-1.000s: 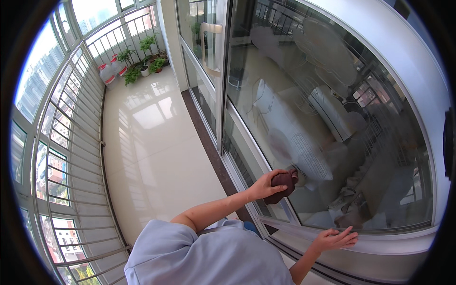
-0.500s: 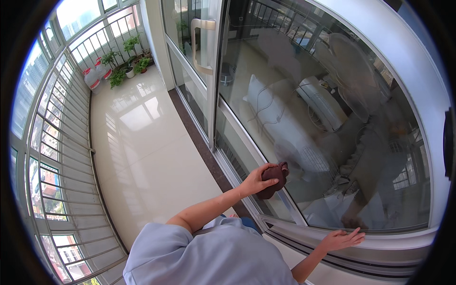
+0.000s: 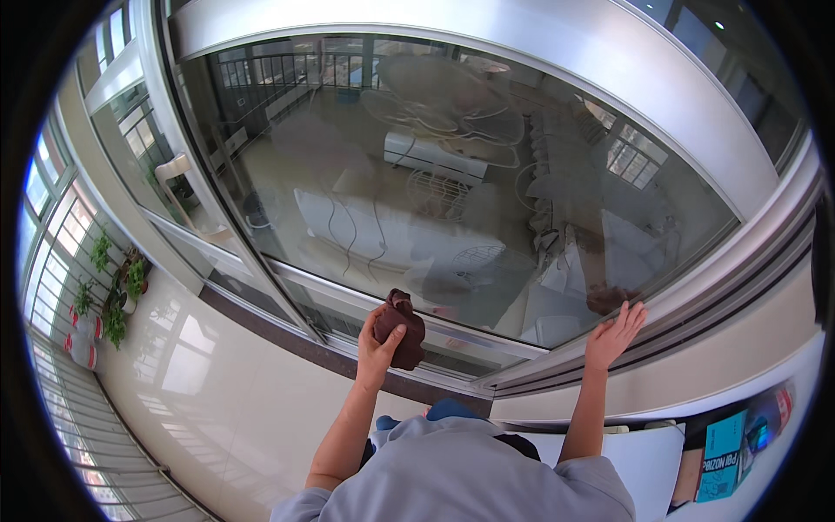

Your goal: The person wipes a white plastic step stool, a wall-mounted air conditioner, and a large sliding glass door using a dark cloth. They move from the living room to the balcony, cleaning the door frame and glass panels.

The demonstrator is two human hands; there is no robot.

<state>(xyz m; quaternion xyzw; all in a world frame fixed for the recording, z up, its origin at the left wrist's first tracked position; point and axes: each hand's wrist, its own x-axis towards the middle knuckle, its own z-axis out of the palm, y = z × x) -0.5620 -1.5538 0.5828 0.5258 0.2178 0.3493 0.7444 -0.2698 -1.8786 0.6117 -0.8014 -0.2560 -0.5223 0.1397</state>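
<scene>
My left hand [image 3: 376,341] grips a dark brown cloth [image 3: 402,327] and presses it against the lower metal frame [image 3: 487,337] of a large sliding glass door. The glass pane [image 3: 417,174] fills the upper middle of the view and reflects a room behind it. My right hand [image 3: 614,332] lies flat with fingers spread on the lower right corner of the door frame, holding nothing. Both forearms rise from my grey shirt [image 3: 470,474] at the lower edge.
A glossy cream tiled floor [image 3: 209,391] stretches to the left. Potted plants [image 3: 117,291] stand at the far left by a railing of barred windows [image 3: 78,418]. A door handle [image 3: 178,170] sits on the left panel. A teal book [image 3: 722,457] lies at lower right.
The view has tilted upward, showing more glass. My left hand with the cloth stays on the lower frame, and my right hand has shifted up along the frame's right corner.
</scene>
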